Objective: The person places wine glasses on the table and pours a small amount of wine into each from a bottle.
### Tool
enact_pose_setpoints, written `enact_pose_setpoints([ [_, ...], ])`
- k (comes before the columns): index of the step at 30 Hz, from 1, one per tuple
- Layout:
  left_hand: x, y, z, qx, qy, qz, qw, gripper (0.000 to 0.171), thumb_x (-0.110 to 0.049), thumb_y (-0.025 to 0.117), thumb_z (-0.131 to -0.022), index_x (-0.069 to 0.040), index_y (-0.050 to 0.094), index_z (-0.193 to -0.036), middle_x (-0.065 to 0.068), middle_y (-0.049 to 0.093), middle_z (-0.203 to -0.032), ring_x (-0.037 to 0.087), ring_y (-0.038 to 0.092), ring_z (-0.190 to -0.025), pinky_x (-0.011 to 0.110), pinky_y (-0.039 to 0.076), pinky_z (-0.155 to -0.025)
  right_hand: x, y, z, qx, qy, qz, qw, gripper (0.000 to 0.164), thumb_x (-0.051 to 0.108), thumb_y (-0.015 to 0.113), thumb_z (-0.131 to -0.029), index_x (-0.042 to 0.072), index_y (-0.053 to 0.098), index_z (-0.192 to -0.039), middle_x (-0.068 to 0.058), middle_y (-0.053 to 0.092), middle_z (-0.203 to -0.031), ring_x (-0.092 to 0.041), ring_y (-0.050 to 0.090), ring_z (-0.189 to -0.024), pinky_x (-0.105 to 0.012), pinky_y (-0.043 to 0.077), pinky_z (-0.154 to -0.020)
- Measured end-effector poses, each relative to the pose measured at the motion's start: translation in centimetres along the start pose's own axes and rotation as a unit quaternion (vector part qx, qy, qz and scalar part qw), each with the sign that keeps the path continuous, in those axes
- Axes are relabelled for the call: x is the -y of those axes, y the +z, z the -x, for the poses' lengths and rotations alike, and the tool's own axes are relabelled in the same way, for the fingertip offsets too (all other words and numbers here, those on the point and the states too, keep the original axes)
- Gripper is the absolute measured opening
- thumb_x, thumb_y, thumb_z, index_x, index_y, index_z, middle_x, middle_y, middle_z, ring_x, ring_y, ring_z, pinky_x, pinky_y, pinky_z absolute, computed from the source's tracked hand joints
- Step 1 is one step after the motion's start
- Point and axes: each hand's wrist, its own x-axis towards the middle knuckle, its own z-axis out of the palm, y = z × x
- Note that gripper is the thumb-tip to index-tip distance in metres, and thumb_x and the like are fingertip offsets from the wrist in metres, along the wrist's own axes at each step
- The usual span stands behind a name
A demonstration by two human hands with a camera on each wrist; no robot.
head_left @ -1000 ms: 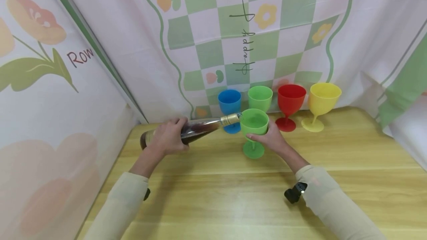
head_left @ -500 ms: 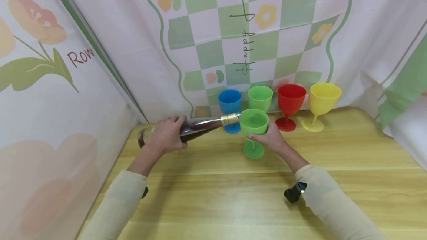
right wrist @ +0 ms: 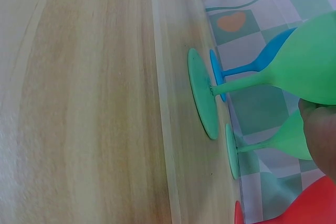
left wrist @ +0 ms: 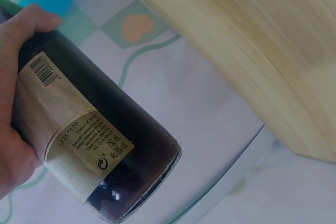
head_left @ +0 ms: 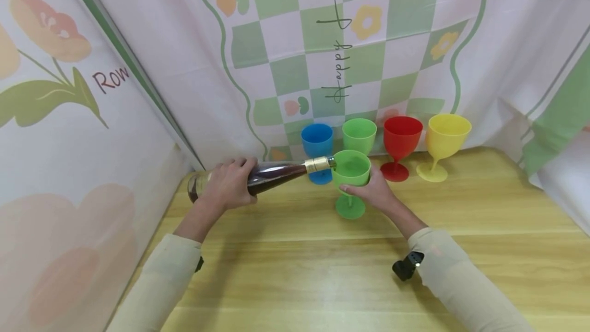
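Note:
My left hand point(head_left: 229, 186) grips a dark wine bottle point(head_left: 276, 175) by its body and holds it tilted, with its gold-collared neck pointing right. The bottle's mouth is at the left rim of a green goblet point(head_left: 351, 168). In the left wrist view the bottle's lower end shows a beige printed label point(left wrist: 86, 129) and dark liquid inside. My right hand point(head_left: 375, 188) holds that goblet round its bowl from the right, thumb across the front. The goblet is upright, its round foot point(right wrist: 202, 95) at the tabletop. Whether liquid is flowing is too small to tell.
Behind stand a blue goblet point(head_left: 317, 140), a second green goblet point(head_left: 359, 135), a red goblet point(head_left: 402, 137) and a yellow goblet point(head_left: 447, 137) in a row. They are close to the checkered curtain point(head_left: 322, 65) at the back edge of the wooden table point(head_left: 295, 270).
My left hand and the bottle's base have shifted slightly left and up, so the bottle lies a little nearer to level. The right hand and the goblet it holds stay in place.

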Motion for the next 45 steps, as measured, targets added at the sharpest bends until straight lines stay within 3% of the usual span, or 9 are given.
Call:
enact_pose_setpoints([
  [9,-0.02,-0.21,-0.07,-0.006,0.004,-0.012,0.9999,0.081,-0.039,0.089,-0.064,-0.012,0.052,-0.131,0.015,0.07,-0.114,0.033,0.067,-0.096,0.049,0.059,-0.081,0.15,-0.02,0.02,0.001,0.002,-0.001,1.0,0.072,0.005,0.077,-0.084,0.001,0.039,-0.146,-0.023,0.056,-0.137,-0.014,0.055,-0.113,-0.03,0.049,-0.097],
  [20,-0.1,-0.42,0.04,0.003,-0.002,-0.005,1.0,0.084,-0.037,0.089,-0.064,-0.012,0.051,-0.134,0.016,0.069,-0.116,0.035,0.067,-0.099,0.049,0.059,-0.084,0.12,0.07,-0.04,0.003,0.0,-0.001,1.0,0.072,0.005,0.077,-0.084,0.0,0.039,-0.145,-0.024,0.056,-0.137,-0.029,0.054,-0.12,-0.035,0.048,-0.099],
  [30,-0.08,-0.45,0.12,0.002,0.001,-0.008,1.0,0.084,-0.038,0.089,-0.064,-0.012,0.051,-0.134,0.016,0.069,-0.116,0.034,0.067,-0.099,0.049,0.058,-0.082,0.3,-0.02,0.07,0.004,-0.005,-0.002,1.0,0.07,0.005,0.076,-0.085,0.001,0.041,-0.145,-0.023,0.057,-0.137,-0.024,0.055,-0.117,-0.026,0.049,-0.096],
  [45,-0.02,-0.47,0.09,0.0,0.002,-0.005,1.0,0.083,-0.037,0.089,-0.064,-0.012,0.051,-0.134,0.016,0.069,-0.117,0.035,0.067,-0.1,0.05,0.058,-0.084,0.04,-0.01,-0.06,0.004,-0.003,-0.004,1.0,0.071,0.004,0.077,-0.084,0.001,0.04,-0.145,-0.024,0.056,-0.136,-0.022,0.054,-0.116,-0.036,0.048,-0.099],
])
